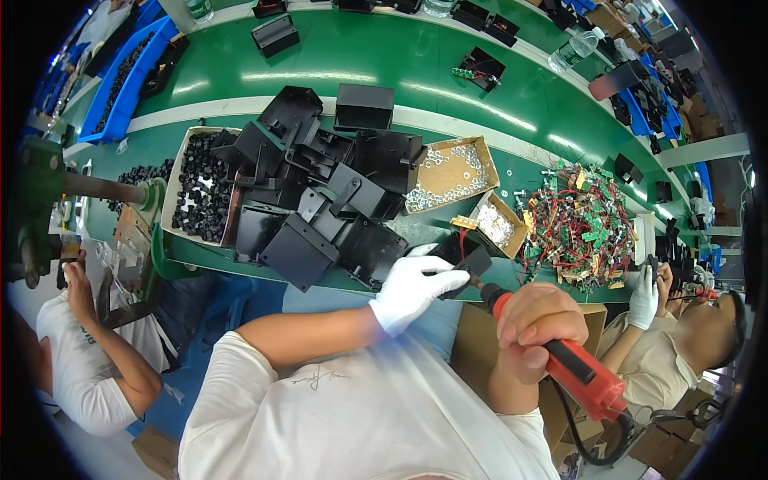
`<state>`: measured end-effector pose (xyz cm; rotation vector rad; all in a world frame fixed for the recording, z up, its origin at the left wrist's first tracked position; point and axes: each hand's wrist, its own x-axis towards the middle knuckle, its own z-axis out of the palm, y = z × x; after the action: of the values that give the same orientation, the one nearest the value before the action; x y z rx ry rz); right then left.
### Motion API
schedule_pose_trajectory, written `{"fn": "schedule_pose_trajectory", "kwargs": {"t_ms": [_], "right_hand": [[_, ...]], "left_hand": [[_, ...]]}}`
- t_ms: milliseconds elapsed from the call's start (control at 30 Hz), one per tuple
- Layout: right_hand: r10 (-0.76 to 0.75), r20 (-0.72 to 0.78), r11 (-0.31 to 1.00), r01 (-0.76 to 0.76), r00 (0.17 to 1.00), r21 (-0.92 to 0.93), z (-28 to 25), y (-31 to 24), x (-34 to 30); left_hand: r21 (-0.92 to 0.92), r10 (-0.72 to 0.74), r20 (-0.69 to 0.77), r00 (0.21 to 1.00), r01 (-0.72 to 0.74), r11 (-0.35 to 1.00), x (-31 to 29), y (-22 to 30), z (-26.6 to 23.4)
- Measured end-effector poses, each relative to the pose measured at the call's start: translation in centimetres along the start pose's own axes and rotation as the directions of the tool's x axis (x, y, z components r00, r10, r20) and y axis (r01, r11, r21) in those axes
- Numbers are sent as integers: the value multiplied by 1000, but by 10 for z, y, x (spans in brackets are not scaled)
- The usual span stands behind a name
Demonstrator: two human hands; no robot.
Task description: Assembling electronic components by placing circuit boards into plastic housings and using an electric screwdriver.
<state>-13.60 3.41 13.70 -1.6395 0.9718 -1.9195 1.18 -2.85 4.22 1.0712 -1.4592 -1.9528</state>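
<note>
In a white glove, my left hand [412, 290] grips a small black plastic box [478, 262] at the table's near edge. A red wire rises from this box to a small yellowish circuit board [463, 222] above it. My bare right hand [538, 324] is wrapped round a red electric screwdriver [590, 387]. The screwdriver slants up to the left, its black nose and bit pointing at the box's right side. Whether the bit touches a screw is too small to tell. Inside the box, most is hidden from view.
Black box shells [300, 252] are heaped ahead, beside a carton of black caps [200, 188]. Cardboard trays hold metal washers [452, 172] and small silvery parts [498, 222]. Wired circuit boards [588, 228] pile up at right. Co-workers sit on both sides; a green machine [40, 192] stands left.
</note>
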Motion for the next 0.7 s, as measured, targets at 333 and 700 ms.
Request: {"fn": "schedule_pose_trajectory", "kwargs": {"t_ms": [333,700], "right_hand": [[-67,-35,998,67,997,2,-10,1,-10],[-96,60,995,98,994,-28,-14,7,-8]], "left_hand": [[80,-50,42,998,46,996,3,3,1],[-5,-66,101,993,67,998,2,7,-1]]}}
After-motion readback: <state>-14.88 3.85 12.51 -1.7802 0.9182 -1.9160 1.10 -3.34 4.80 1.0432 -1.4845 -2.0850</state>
